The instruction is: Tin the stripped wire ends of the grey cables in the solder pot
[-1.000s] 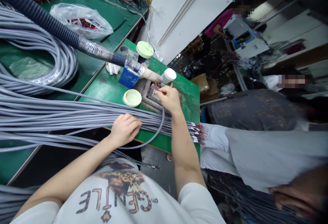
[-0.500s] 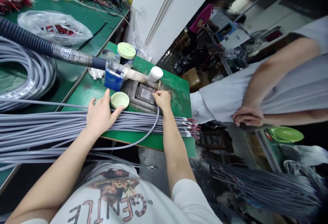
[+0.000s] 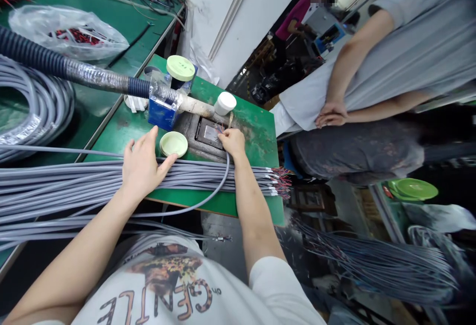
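In my right hand (image 3: 233, 142) is the end of a grey cable (image 3: 224, 179), pinched between thumb and fingers. Its thin coloured wires reach over the metal plate of a solder pot (image 3: 210, 133). My left hand (image 3: 141, 164) is open, fingers spread, over a bundle of grey cables (image 3: 197, 176). Beside its thumb stands a shallow pale-green dish (image 3: 173, 144). The bundle's stripped ends, with red and dark wires, lie past my right forearm. Behind the pot sits a white round container (image 3: 225, 103).
A ribbed hose (image 3: 100, 76) runs from the left to a blue box (image 3: 161, 113). A lidded pale-green tub (image 3: 180, 68) stands behind. Coiled grey cable (image 3: 33, 107) and a plastic bag (image 3: 70, 32) lie at left. A co-worker (image 3: 390, 57) with joined hands stands at right.
The view has shifted slightly. The co-worker at right has moved further up and left in view, and another person's dark patterned clothing now shows behind. My hands keep nearly the same pose.
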Tool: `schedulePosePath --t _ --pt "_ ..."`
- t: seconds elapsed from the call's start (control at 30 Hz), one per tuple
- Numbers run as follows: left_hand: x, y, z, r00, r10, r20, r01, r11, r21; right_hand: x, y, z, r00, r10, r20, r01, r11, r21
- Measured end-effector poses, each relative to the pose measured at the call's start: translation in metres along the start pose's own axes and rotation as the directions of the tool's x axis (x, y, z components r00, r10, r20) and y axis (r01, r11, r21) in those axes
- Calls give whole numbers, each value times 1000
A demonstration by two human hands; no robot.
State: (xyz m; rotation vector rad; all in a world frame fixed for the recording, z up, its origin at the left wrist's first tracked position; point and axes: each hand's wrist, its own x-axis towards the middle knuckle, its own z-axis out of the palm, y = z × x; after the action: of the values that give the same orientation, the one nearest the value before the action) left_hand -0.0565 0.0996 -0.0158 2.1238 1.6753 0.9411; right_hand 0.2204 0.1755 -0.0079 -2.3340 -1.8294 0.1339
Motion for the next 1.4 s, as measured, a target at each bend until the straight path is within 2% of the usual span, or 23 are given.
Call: schedulePosePath --t 0.13,0.23,0.37,0.47,0.53,0.63,0.73,0.87,1.03,1.17,1.3,1.4 --pt "0 0 0 999 7 -35 -7 1000 -15 0 2 -3 1000 -11 -17 12 999 40" --pt "0 0 0 997 5 -72 -8 999 -39 -7 -1 -13 995 -62 -75 75 979 190" --pt "-1 -4 1 987 1 -161 -19 994 -112 -24 -25 -29 959 -251 -129 282 839 465" --pt "-3 -7 2 971 -17 -238 -23 987 -162 -36 -56 -32 914 -398 -82 378 758 532" --pt "-5 -8 2 960 -23 -278 -33 981 -192 -42 -77 -28 878 -477 -46 436 756 489" --pt "-7 -9 2 947 -33 -320 -50 967 -249 -46 -100 -18 834 -552 14 517 790 330" --pt "-8 -10 1 938 -55 -342 -51 954 -294 -48 -112 -10 824 -557 101 533 824 193" --pt "-9 -9 0 937 -75 -341 -37 950 -311 -49 -117 -4 836 -524 164 517 851 88" --pt "-9 -8 -2 945 -89 -313 -15 949 -315 -47 -115 -2 841 -513 172 511 858 56" --pt "-9 -7 -2 945 -86 -316 -20 948 -318 -40 -93 -17 869 -491 61 484 869 108" --pt "-9 -9 -2 943 -70 -326 -37 950 -309 -27 -50 -28 941 -325 -96 335 936 110" --pt "-8 -9 -2 943 -65 -326 -38 953 -300 -16 -21 -22 979 -158 -126 166 985 54"
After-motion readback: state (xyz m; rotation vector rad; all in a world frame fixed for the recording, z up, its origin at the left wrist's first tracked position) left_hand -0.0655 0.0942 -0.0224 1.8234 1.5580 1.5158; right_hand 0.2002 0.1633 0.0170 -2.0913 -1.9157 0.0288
